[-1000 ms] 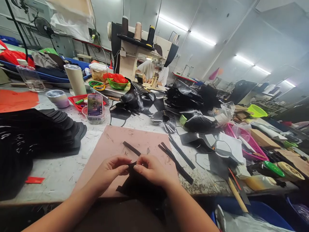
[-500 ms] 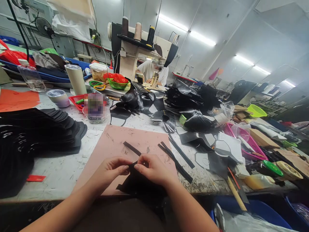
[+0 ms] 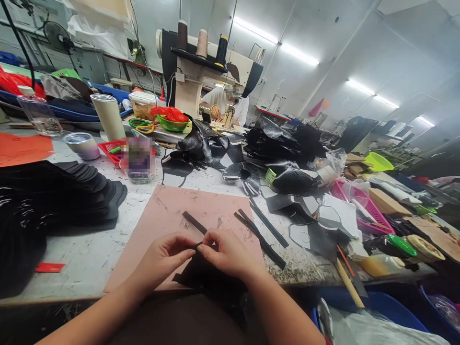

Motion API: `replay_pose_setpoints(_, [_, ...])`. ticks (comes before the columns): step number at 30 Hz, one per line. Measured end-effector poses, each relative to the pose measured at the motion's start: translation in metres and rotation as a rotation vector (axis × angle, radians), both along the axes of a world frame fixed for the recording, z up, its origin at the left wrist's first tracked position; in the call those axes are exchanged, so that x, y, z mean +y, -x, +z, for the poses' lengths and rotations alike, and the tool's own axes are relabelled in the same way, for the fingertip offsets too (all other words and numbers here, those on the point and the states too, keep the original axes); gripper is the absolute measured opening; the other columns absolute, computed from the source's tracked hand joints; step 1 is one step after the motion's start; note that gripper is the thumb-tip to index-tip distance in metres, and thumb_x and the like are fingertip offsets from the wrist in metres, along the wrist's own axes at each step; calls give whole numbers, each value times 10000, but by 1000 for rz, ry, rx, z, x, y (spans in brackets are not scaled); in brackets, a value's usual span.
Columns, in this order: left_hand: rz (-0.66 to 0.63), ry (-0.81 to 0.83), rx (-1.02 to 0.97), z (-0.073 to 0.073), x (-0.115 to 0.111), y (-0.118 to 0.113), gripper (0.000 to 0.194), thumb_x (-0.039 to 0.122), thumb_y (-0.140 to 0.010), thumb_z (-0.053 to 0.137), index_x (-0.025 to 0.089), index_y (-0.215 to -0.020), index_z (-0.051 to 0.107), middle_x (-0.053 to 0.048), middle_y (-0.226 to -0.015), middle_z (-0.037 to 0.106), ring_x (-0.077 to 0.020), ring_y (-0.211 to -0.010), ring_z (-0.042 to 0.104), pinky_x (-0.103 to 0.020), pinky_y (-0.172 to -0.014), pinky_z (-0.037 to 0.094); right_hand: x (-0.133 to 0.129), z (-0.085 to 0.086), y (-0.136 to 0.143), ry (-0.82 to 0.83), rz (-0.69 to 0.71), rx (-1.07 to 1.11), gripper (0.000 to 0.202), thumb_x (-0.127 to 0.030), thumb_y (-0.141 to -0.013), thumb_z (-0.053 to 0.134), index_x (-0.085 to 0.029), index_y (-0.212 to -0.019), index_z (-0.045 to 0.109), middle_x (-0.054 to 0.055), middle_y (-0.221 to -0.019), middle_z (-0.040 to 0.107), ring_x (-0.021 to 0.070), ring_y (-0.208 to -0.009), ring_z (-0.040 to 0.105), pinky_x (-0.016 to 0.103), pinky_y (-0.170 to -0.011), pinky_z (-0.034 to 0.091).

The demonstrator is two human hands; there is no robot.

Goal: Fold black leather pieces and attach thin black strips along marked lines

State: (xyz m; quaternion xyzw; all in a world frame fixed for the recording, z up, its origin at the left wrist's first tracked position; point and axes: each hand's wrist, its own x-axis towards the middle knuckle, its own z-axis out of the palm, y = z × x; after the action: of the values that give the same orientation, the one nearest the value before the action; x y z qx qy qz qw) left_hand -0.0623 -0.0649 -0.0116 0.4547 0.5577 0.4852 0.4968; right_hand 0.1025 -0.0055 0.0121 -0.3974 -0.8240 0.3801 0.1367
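Note:
Both of my hands meet over the near part of a pink board (image 3: 163, 206). My left hand (image 3: 168, 255) pinches the upper edge of a black piece of material (image 3: 201, 273) between thumb and fingers. Close beside it, my right hand (image 3: 226, 251) pinches the same edge. The rest of the piece hangs down toward the table edge, partly hidden by my hands. Just beyond my fingers lies a narrow black strip (image 3: 194, 222). To the right, a pair of black strips (image 3: 260, 239) crosses the board's edge, with another black strip (image 3: 269, 223) alongside.
A tall stack of black cut pieces (image 3: 72, 196) stands at left. Shiny black leather parts (image 3: 273, 139) pile up at the back, before a sewing machine (image 3: 190, 81) where another person (image 3: 215, 108) sits. A wooden-handled tool (image 3: 349, 282) juts over the front edge.
The view has shifted slightly. My two hands keep their pinch on the black piece with only a small movement of the fingers. The other person's hand has risen a little.

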Motion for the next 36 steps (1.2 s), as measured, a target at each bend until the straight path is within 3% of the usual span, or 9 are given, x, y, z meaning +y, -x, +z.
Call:
replay_pose_setpoints(10, [180, -53, 5, -5, -2, -6, 211, 337, -544, 713, 194, -674, 628, -18, -687, 660, -190, -709, 622, -289, -700, 522, 0, 0, -2, -123, 20, 9, 86, -224, -734, 614, -182, -688, 555, -27, -644, 535, 119, -648, 494, 232, -639, 366])
replay_pose_setpoints(15, [211, -17, -45, -1, -2, -8, 233, 339, -499, 741, 194, -632, 614, -13, -662, 640, -192, -708, 608, -294, -707, 514, 5, -2, -9, -94, 45, 154, 113, -171, -722, 599, -182, -637, 525, 31, -1027, 561, 140, -858, 544, 250, -723, 402])
replay_pose_setpoints(17, [165, 11, -89, -2, -1, -5, 242, 323, -492, 748, 194, -657, 627, -17, -694, 650, -197, -736, 605, -301, -715, 510, 7, -2, -11, -83, 85, 153, 114, -171, -730, 588, -184, -634, 528, 25, -1033, 583, 143, -863, 550, 256, -737, 399])
replay_pose_setpoints(21, [-6, 91, -211, -1, 3, 9, 265, 362, -586, 683, 183, -781, 686, -44, -703, 654, -187, -693, 589, -297, -667, 494, 8, 1, -11, -161, 128, 66, 87, -171, -721, 585, -188, -647, 541, -23, -664, 582, 134, -699, 525, 253, -718, 375])
replay_pose_setpoints(23, [-88, 93, -205, 3, 7, 16, 324, 410, -632, 637, 182, -852, 700, -52, -685, 649, -181, -654, 579, -286, -630, 483, 6, 4, -10, -236, 127, 26, 104, -162, -712, 589, -183, -629, 529, -28, -628, 559, 128, -669, 506, 258, -731, 358])
replay_pose_setpoints(25, [-189, 57, -39, 10, 11, 19, 303, 395, -626, 654, 201, -853, 707, -44, -702, 657, -181, -659, 581, -268, -620, 474, 4, 5, -8, -305, 148, 6, 113, -155, -718, 581, -178, -625, 521, -28, -627, 554, 117, -638, 491, 271, -761, 342])
replay_pose_setpoints(28, [-319, 4, 272, 20, 16, 16, 108, 304, -631, 661, 215, -680, 700, -18, -672, 663, -180, -659, 591, -248, -620, 464, 1, 6, -7, -377, 196, 11, 105, -177, -739, 564, -172, -643, 524, -26, -639, 558, 103, -605, 482, 282, -796, 326])
replay_pose_setpoints(31, [-318, 5, 336, 25, 18, 12, 115, 288, -647, 628, 207, -575, 665, -9, -596, 649, -170, -597, 579, -243, -581, 453, 2, 8, -10, -391, 200, 22, 118, -199, -728, 583, -171, -638, 511, -26, -643, 561, 108, -628, 496, 281, -818, 321])
replay_pose_setpoints(36, [-313, 51, 327, 25, 17, 13, 152, 332, -635, 633, 198, -568, 658, -10, -555, 637, -165, -563, 559, -237, -533, 431, 8, 11, -15, -372, 203, 40, 158, -159, -724, 576, -173, -600, 479, -28, -655, 573, 111, -660, 515, 284, -830, 314])
